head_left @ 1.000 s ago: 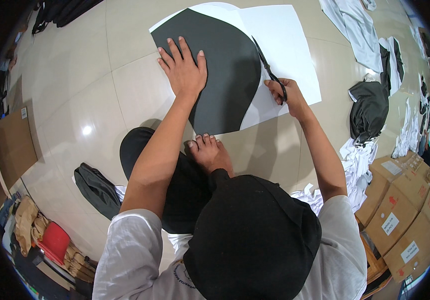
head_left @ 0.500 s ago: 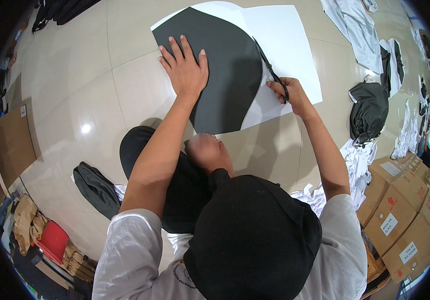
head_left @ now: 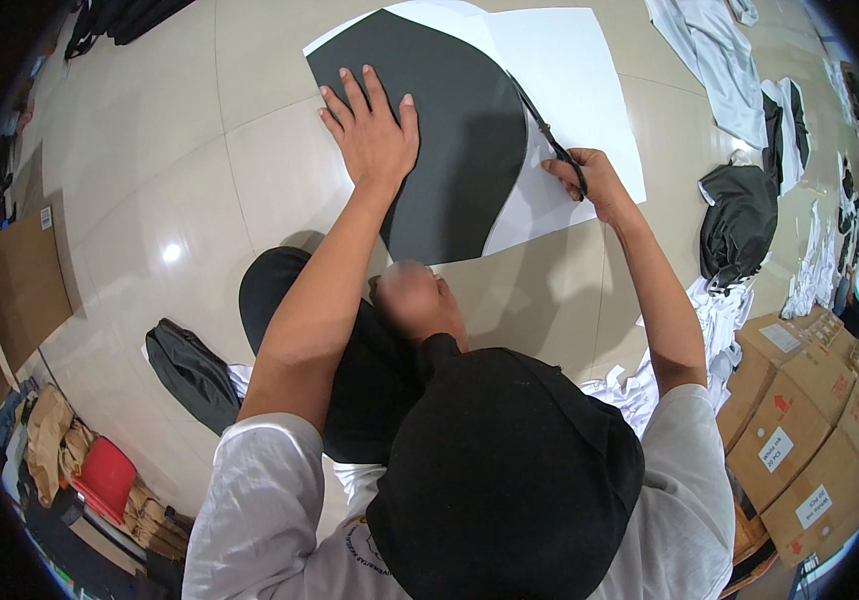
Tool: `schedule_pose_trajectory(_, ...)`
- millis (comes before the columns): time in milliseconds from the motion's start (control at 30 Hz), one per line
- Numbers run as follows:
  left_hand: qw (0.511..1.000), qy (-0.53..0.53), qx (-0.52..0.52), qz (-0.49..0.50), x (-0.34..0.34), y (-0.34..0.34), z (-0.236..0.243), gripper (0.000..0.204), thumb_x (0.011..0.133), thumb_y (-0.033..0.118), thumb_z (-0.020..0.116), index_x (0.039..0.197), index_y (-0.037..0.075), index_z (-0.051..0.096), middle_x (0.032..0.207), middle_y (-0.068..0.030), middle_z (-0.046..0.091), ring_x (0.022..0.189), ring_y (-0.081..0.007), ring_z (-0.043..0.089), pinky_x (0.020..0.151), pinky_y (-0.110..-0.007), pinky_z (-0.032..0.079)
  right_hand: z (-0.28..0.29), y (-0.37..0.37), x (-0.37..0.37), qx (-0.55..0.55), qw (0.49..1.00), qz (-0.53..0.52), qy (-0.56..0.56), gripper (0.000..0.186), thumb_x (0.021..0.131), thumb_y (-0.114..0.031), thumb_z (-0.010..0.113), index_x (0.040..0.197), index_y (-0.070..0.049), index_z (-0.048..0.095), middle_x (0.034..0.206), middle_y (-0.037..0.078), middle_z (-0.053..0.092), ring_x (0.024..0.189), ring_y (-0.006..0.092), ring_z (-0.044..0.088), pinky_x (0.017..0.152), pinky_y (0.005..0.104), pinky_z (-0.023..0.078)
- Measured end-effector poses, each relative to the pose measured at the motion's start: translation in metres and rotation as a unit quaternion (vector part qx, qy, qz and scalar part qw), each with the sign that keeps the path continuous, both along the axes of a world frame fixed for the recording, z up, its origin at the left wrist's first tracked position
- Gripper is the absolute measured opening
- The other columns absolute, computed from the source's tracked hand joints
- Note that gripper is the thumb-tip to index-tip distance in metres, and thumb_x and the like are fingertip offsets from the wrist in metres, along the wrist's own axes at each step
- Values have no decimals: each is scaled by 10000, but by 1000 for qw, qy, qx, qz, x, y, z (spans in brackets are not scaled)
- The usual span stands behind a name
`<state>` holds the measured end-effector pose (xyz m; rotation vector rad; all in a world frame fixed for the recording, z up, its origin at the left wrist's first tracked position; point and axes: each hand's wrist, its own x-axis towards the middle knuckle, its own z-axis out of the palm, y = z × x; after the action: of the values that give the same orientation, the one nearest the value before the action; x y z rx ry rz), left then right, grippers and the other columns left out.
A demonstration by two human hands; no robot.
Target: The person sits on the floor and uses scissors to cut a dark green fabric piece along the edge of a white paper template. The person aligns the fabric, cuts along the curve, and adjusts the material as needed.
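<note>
A dark grey curved sheet [head_left: 450,130], shaped like a pattern piece, lies on a larger white sheet [head_left: 585,90] on the tiled floor. My left hand [head_left: 372,135] is open, palm down with fingers spread, on the left part of the grey sheet. My right hand [head_left: 592,183] is closed round the handles of black scissors [head_left: 547,130]. Their blades run along the right curved edge of the grey sheet, over the white sheet. Whether the blade tips are parted is too small to tell.
A dark bundle of cloth [head_left: 740,220] and white scraps [head_left: 720,315] lie to the right, near stacked cardboard boxes [head_left: 790,430]. Pale grey cloth [head_left: 715,70] is at the far right. Another dark cloth bundle [head_left: 190,375] and a red object [head_left: 107,478] are on the left.
My right hand has shifted slightly to the right with the scissors, and the handles have swung outward a little. My left hand stays pressed on the grey sheet.
</note>
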<state>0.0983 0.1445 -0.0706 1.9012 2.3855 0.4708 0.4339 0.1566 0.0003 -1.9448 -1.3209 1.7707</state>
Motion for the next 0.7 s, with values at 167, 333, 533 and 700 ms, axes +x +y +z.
schedule_pose_trajectory(167,1000,4,-1,1,0,1,-2,791,1117,541,393,1710,26,304,1764,-298,245,1619,-587,143,1315,-671,88,-4,2,1,2,1000,7,-10,328,929,-316,865,789,-81,685,643,-38,537,527,72,475,515,256,361)
schedule_pose_trajectory(333,1000,3,-3,1,-1,0,-2,790,1118,543,386,1712,29,302,1761,-300,250,1617,-591,145,1315,-672,89,-5,5,0,-1,1000,10,-11,333,928,-319,867,784,-82,682,645,-37,541,525,73,472,514,255,358)
schedule_pose_trajectory(533,1000,2,-1,3,1,1,-1,771,1112,521,403,1705,34,326,1769,-289,238,1617,-594,129,1321,-660,82,-3,9,3,-5,1000,12,-9,317,919,-294,874,792,-81,677,642,-34,536,517,77,463,505,266,350)
schedule_pose_trajectory(700,1000,5,-5,3,1,0,-2,773,1113,522,403,1710,38,314,1772,-288,232,1618,-594,126,1321,-660,80,-5,13,10,-9,1000,26,0,295,914,-251,872,789,-85,663,640,-33,535,514,77,459,495,267,341)
